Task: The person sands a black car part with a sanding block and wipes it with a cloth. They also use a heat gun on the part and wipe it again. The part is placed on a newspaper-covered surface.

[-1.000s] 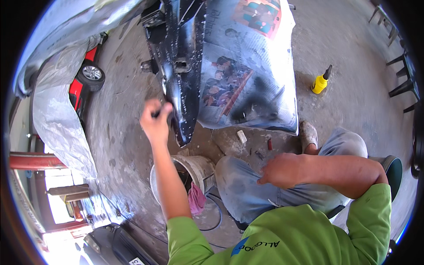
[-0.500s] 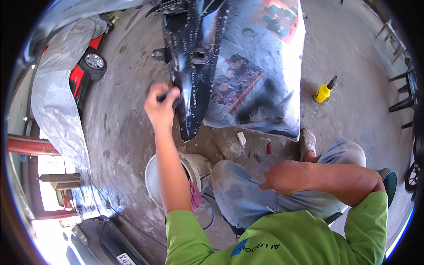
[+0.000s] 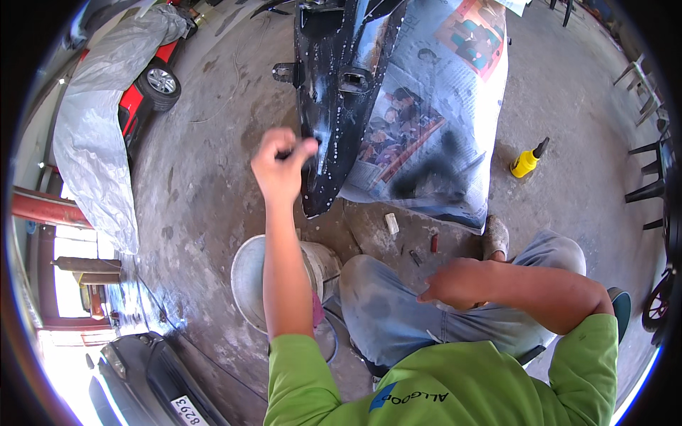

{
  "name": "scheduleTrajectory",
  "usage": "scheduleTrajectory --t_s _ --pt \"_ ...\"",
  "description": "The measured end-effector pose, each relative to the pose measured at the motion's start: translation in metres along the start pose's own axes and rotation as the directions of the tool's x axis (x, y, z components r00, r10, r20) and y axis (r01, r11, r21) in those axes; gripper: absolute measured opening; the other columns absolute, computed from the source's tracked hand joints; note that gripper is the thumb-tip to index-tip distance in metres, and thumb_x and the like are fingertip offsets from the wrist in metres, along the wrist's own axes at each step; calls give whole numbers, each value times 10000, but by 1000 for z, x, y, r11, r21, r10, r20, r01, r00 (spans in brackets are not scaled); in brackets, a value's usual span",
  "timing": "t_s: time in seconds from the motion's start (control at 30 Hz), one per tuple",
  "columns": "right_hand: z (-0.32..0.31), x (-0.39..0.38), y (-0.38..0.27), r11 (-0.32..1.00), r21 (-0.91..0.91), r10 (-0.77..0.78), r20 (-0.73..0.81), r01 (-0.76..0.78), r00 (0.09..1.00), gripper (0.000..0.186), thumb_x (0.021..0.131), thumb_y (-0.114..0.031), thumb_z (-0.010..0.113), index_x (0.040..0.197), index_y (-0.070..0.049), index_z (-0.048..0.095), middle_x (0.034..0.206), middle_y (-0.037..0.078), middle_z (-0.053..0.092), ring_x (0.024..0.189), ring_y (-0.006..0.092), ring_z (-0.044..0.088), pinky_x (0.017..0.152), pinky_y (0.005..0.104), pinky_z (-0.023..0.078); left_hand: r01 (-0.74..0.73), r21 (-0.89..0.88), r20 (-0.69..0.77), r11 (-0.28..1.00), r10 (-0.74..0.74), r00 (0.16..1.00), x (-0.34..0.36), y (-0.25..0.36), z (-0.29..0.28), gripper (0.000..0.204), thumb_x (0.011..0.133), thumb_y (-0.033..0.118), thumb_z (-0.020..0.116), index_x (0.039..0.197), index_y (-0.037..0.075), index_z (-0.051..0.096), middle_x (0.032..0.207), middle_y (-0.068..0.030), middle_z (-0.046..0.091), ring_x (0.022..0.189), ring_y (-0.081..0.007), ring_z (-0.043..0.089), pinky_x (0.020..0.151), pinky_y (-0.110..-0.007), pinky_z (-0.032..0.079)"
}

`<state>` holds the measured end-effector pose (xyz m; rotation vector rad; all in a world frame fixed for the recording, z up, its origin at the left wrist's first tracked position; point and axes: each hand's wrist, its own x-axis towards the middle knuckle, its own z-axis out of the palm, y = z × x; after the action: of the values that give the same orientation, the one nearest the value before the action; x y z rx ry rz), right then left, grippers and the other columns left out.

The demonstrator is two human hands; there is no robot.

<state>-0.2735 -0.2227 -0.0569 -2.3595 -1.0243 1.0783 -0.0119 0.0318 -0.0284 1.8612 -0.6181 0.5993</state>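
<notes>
My left hand (image 3: 283, 167) is closed, a small dark piece (image 3: 285, 153) pinched between thumb and fingers; its kind is unclear. It touches or hovers at the left edge of a long black tapered panel (image 3: 332, 156), dotted with white drops and wet-looking streaks. The panel has a slot and a side tab, and its narrow end points toward me. Newspaper (image 3: 426, 135), smudged with black, covers the support beside and under it. Over my lap rests my right hand (image 3: 458, 284), its fingers mostly hidden.
A white bucket (image 3: 249, 284) with a pink cloth (image 3: 317, 310) stands below my left forearm. On the floor are a yellow bottle (image 3: 524, 163), a white block (image 3: 391, 224) and a small red piece (image 3: 434, 243). A covered red car (image 3: 131, 106) and a dark bumper (image 3: 153, 376) are at left.
My left hand has shifted slightly right and up with the small dark piece. The panel and newspaper appear further right as the view turns. My right hand stays on my lap.
</notes>
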Motion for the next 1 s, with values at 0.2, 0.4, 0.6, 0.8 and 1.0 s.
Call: scheduleTrajectory --t_s 0.2,0.4,0.6,0.8,1.0 --pt "-22 1 -8 1000 -19 17 -22 -17 1000 551 881 -27 578 1395 -213 647 1179 125 691 1150 355 666 936 482 552 -114 52 -98 992 119 988 22 23 23 342 715 142 943 761 1 634 889 -87 685 810 -197 637 778 -312 511" --pt "3 -1 -4 1000 5 4 -35 -3 999 503 902 -69 583 1381 -199 660 1173 122 695 1147 353 666 926 481 554 -194 175 103 965 178 979 -52 11 -14 332 635 111 974 733 19 670 853 -83 658 768 -216 638 689 -330 529" --pt "7 6 6 1000 2 -3 -22 3 1000 478 920 -79 565 1372 -206 660 1128 128 669 1119 352 664 891 478 549 -421 187 21 887 425 905 38 68 47 339 666 159 962 749 27 661 881 -89 645 776 -246 628 701 -347 513" --pt "-7 -9 0 999 -41 -21 -119 16 993 441 904 -118 592 1329 -204 678 1094 109 673 1092 338 677 879 470 550 -405 283 169 870 370 913 -43 22 12 345 636 140 977 746 51 662 880 -81 627 774 -236 631 674 -361 531" --pt "3 -5 0 998 -68 10 -29 -12 1000 449 905 -117 589 1328 -234 683 1075 104 675 1029 334 686 876 453 554 -470 303 120 829 456 882 20 70 49 326 685 154 958 769 3 682 917 -69 624 809 -226 634 685 -342 516"
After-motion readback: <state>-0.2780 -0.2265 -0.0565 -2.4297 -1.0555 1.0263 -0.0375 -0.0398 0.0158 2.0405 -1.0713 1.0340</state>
